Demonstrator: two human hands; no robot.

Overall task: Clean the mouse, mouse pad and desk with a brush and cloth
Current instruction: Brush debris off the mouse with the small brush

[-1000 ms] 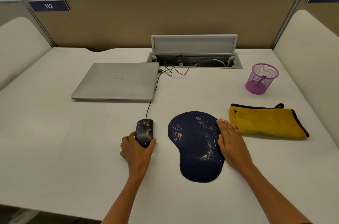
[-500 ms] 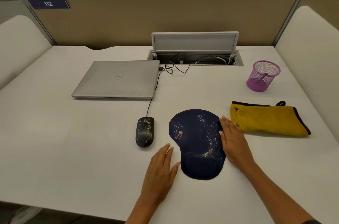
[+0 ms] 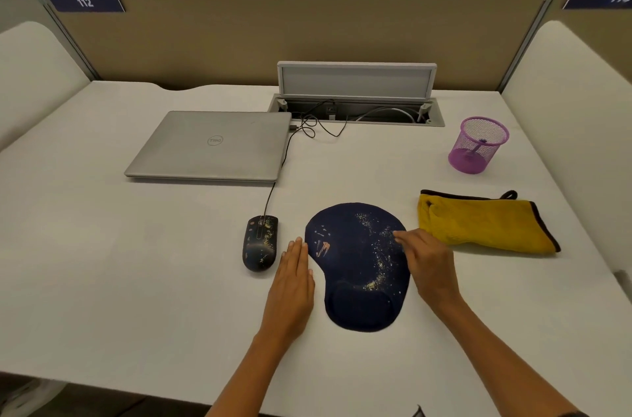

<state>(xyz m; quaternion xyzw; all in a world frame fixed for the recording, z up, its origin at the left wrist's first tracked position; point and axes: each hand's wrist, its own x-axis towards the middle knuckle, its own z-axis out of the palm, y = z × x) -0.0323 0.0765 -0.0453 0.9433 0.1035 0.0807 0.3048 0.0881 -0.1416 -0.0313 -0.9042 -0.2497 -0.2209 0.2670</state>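
A dark blue mouse pad [image 3: 355,262] with a wrist rest lies on the white desk [image 3: 119,262], speckled with yellowish crumbs. Left of it sits a black wired mouse [image 3: 260,242], also dusted with crumbs. A folded yellow cloth [image 3: 485,223] lies to the pad's right. My left hand [image 3: 292,283] rests flat on the desk against the pad's left edge, fingers together. My right hand [image 3: 427,262] sits at the pad's right edge, fingertips over the pad, holding nothing. A purple mesh cup [image 3: 477,144] holds something purple that may be the brush.
A closed silver laptop [image 3: 212,146] lies at the back left, with the mouse cable running to it. An open cable hatch [image 3: 355,102] with wires sits at the desk's back. Padded partitions border both sides.
My left hand left the mouse and moved right to the pad's left edge. My right hand lifted its fingers onto the pad's right side.
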